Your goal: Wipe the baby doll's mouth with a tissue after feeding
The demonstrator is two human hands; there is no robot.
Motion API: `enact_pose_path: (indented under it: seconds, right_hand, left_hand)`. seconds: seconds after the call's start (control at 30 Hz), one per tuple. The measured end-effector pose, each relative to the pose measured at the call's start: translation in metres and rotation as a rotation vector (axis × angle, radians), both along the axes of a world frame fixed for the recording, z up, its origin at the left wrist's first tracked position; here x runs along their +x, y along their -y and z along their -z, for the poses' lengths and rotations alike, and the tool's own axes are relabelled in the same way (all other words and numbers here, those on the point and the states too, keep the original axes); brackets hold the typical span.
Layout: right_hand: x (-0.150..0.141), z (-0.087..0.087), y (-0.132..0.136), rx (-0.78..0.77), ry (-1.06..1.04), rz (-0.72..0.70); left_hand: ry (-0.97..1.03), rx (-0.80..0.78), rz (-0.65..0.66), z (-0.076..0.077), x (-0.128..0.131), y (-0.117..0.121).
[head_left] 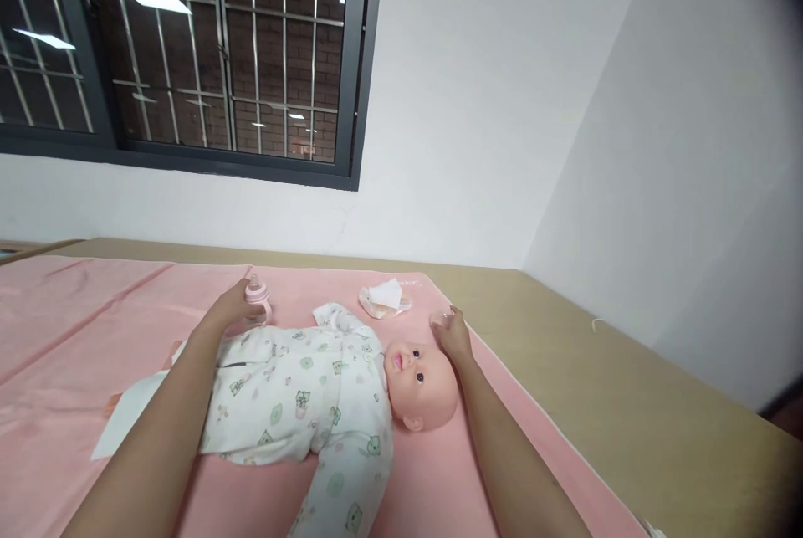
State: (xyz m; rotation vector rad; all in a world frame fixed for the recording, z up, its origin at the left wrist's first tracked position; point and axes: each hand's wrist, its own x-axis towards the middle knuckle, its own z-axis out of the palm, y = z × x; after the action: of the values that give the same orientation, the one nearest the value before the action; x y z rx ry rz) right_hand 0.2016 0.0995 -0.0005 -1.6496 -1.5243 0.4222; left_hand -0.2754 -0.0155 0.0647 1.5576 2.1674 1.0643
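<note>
A baby doll (351,391) in a white printed romper lies on its back on a pink sheet (75,312), its head (421,387) toward the right. My left hand (231,308) reaches past the doll's body and is closed around a pink baby bottle (257,297) that stands upright on the sheet. My right hand (450,331) is stretched out beyond the doll's head, and a small clear thing sits at its fingertips; I cannot make out what it is.
A crumpled white tissue in a clear wrapper (384,299) lies on the sheet beyond the doll. A white sheet of paper (129,417) sticks out under the doll at the left. The tan bed surface (627,387) meets white walls; a barred window (207,53) is behind.
</note>
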Motion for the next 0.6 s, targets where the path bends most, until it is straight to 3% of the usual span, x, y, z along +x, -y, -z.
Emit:
enact_pose_path:
  seconds: [0.13, 0.23, 0.4, 0.5, 0.6]
  right_hand:
    - [-0.003, -0.006, 0.0, 0.033, -0.121, -0.002]
    - [-0.01, -0.025, 0.001, 0.128, -0.231, -0.049]
    - [-0.036, -0.089, 0.025, 0.29, -0.463, -0.253]
    - [-0.057, -0.128, 0.058, 0.37, -0.551, -0.446]
    - [-0.078, -0.153, 0.097, 0.417, -0.523, -0.623]
  left_hand:
    - [0.055, 0.056, 0.004, -0.007, 0.003, 0.002]
    - [0.118, 0.134, 0.033, -0.021, 0.011, 0.007]
    - [0.239, 0.282, 0.186, -0.058, 0.05, 0.025]
    - [0.223, 0.287, 0.301, -0.078, 0.086, 0.039]
    - [0.098, 0.302, 0.357, -0.088, 0.122, 0.052]
